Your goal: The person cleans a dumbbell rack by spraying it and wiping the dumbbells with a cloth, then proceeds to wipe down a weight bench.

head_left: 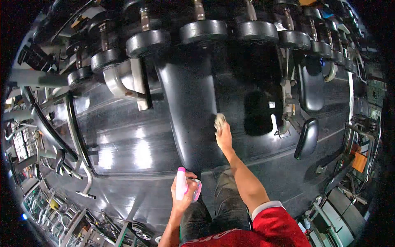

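Note:
A long black padded bench (191,107) stretches away in front of me, its surface shiny. My right hand (224,139) reaches forward with its fingers closed round a pale, bunched-up cloth (219,122), right at the bench's right edge. Close to my body, near the bench's front end, my left hand (190,195) grips a spray bottle (181,184) with a white and pink spray head. The fingers wrap round the bottle, hiding part of it.
A row of black dumbbells (203,31) with metal handles sits on a rack beyond the bench. To the right are smaller black pads (307,138). Machine frames with metal bars (79,136) stand on the left, over a dark, glossy floor (119,150).

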### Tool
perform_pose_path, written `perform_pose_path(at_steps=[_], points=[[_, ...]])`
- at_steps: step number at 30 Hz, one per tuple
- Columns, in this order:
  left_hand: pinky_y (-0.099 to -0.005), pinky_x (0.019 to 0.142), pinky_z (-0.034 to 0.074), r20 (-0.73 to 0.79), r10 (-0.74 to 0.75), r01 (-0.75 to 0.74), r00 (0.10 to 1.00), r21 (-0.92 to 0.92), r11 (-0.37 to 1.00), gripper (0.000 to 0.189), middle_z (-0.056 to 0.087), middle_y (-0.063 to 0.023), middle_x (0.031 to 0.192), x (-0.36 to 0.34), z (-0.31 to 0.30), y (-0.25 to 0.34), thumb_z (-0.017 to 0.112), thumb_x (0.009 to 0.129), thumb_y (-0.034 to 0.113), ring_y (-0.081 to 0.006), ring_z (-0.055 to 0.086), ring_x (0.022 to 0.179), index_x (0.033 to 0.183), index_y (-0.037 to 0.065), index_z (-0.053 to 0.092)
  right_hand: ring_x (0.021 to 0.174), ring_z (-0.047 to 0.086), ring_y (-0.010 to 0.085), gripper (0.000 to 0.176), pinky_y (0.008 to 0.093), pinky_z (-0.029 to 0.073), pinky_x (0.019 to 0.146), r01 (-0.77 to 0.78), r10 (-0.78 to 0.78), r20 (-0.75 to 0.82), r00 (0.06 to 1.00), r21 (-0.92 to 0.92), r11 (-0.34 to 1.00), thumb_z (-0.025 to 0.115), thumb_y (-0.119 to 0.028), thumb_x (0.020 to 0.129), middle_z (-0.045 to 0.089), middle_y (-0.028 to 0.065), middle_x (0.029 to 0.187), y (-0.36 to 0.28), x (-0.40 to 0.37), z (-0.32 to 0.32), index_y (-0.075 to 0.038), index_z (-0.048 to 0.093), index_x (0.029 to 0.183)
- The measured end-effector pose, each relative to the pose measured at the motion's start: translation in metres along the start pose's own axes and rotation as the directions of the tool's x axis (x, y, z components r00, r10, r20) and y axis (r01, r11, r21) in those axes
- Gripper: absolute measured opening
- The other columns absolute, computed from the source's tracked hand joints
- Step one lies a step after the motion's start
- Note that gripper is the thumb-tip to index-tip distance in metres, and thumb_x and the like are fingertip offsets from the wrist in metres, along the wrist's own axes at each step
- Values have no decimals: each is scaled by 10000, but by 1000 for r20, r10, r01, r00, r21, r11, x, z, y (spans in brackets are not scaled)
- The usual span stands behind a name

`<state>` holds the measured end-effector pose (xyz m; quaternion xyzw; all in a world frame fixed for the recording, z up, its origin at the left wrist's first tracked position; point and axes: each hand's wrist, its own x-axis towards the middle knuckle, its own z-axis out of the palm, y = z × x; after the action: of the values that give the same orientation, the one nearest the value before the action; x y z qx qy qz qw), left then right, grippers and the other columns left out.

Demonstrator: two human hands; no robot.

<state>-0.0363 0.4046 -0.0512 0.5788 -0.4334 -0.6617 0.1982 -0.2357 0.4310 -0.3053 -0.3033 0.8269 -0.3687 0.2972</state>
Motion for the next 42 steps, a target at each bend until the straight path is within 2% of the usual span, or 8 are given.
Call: perform_pose_path(at_steps=[4,13,21,27,33,34,36,42], points=[[-288,735,476,17,45,-45,999,14,999,165,640,-89,903,-9,-17,-7,647,788,29,-131,594,762,936,4,578,1031,572,383,372,427,463,887,-259,225,175,959,208,943,535,-91,883,579,199,1103,35,-16,-15,-74,462,1248],[-278,690,477,14,9,-9,1000,12,1000,184,641,-81,899,-37,-57,-26,647,804,33,-109,586,730,967,1,567,1212,484,305,465,398,459,952,389,-360,149,921,-348,853,581,-37,815,489,116,1324,-81,62,35,-123,503,1265],[-249,646,465,13,50,-49,999,-42,998,226,623,-19,747,-56,-93,-46,672,797,38,-74,553,662,1000,17,574,1267,447,262,541,406,453,974,404,-320,246,915,-524,750,560,15,772,444,70,1385,-41,-40,36,-175,498,1275],[-255,685,470,105,17,-22,994,55,998,254,649,-49,858,-67,-113,-59,696,807,127,-93,582,694,996,16,567,986,591,401,414,456,482,845,119,-35,312,949,-254,960,542,-221,893,628,219,1017,-73,-15,20,-108,460,1283],[-249,646,465,125,15,-21,992,51,998,258,633,-26,775,-70,-113,-75,698,795,98,-80,569,673,1004,17,571,1067,563,357,378,445,487,867,569,-543,170,822,-264,779,514,-69,849,558,157,1202,-120,39,85,-128,531,1222],[-255,629,453,107,18,-21,994,27,999,232,622,-27,771,-70,-111,-72,708,775,61,-93,548,653,974,24,596,1153,527,313,446,417,485,909,444,-260,427,866,-419,792,508,-15,827,537,119,1255,-124,35,87,-155,530,1251],[-261,611,441,90,12,-13,996,6,1000,214,612,-28,766,-69,-114,-71,718,754,24,-105,528,633,944,30,621,1217,485,281,476,392,482,934,605,-508,331,795,-469,643,506,8,809,510,74,1309,-81,3,104,-176,540,1247],[-264,605,445,58,74,-75,996,24,997,229,584,-27,759,-68,-118,-72,729,744,31,-115,535,630,949,30,627,1130,538,325,458,398,495,899,619,-360,578,733,-346,705,494,-7,831,550,126,1241,-83,-44,61,-163,523,1261]])
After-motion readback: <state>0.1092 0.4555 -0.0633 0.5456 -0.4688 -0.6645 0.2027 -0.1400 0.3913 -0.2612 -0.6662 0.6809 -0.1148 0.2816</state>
